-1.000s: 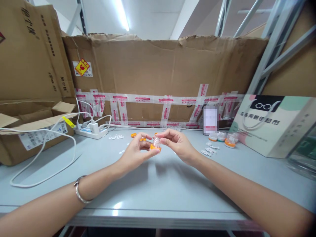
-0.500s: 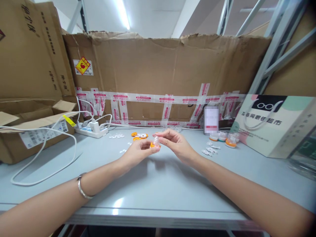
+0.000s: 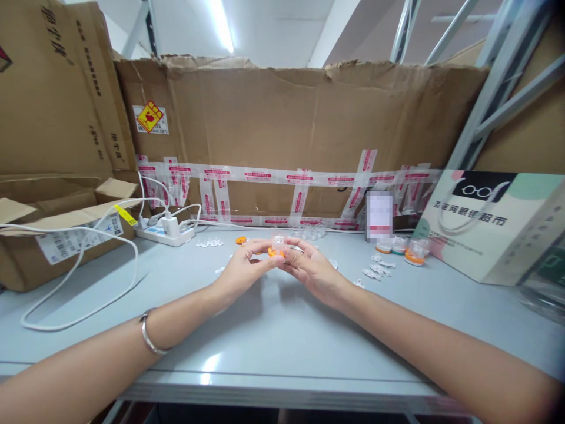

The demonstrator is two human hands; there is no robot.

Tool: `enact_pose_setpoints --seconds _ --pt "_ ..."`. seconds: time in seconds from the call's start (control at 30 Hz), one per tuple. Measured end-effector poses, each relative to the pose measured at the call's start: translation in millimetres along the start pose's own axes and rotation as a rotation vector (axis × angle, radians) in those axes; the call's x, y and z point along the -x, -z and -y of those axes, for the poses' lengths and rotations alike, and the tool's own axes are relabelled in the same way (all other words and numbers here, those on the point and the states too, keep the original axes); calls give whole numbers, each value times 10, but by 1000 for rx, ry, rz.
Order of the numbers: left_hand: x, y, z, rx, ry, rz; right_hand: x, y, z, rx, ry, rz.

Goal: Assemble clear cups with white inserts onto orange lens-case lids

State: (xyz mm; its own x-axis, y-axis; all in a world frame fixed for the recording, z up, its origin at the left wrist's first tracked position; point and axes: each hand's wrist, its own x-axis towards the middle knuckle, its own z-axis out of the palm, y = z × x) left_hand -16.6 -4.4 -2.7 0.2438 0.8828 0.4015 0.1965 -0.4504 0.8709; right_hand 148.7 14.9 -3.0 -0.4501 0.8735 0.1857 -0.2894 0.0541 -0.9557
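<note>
Brown cardboard [image 3: 247, 118] is standing across the back of a pale table [image 3: 176, 341]. On the left side of the frame, an open carton [image 3: 22, 253] is sitting near a white power strip [image 3: 170, 237]. Small white pieces [image 3: 210, 242] are lying left of center, with an orange ring [image 3: 241, 240] beyond them. At center, the left hand [image 3: 245, 266] is gripping a small orange-and-clear item [image 3: 276, 251] between thumb and fingers, while the right hand [image 3: 314, 268] is closing its fingertips on the other side. Farther right, clear pieces with orange and teal bases [image 3: 399, 247] are resting beside a printed bag [image 3: 485, 229].
</note>
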Motion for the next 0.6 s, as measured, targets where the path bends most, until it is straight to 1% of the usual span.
enact_pose_setpoints --seconds 0.1,0.2,0.27,0.3,0.37,0.4,0.43,0.47,0.5,0.6 --pt "-12 -5 53 -160 -29 -6 13 -18 1 28 -5 22" --pt "-13 -17 91 -245 -22 -13 -53 28 12 141 56 14" --pt "-8 -21 106 -236 -3 -30 -148 141 57 183 118 -51" --pt "-5 -20 108 -229 0 -34 -207 233 94 204 154 -112" --pt "3 -11 102 -232 -6 -16 -329 499 192 294 229 -264" --pt "7 -4 94 -245 -14 -5 -383 666 249 414 229 -341" --pt "11 4 84 -267 -24 6 -426 848 306 616 193 -440" --pt "16 11 71 -298 -41 18 -455 1038 360 875 125 -552" --pt "21 17 57 -334 -69 34 -468 1226 409 971 84 -624" --pt "37 29 16 -448 -203 79 -433 1703 503 1183 -27 -758"
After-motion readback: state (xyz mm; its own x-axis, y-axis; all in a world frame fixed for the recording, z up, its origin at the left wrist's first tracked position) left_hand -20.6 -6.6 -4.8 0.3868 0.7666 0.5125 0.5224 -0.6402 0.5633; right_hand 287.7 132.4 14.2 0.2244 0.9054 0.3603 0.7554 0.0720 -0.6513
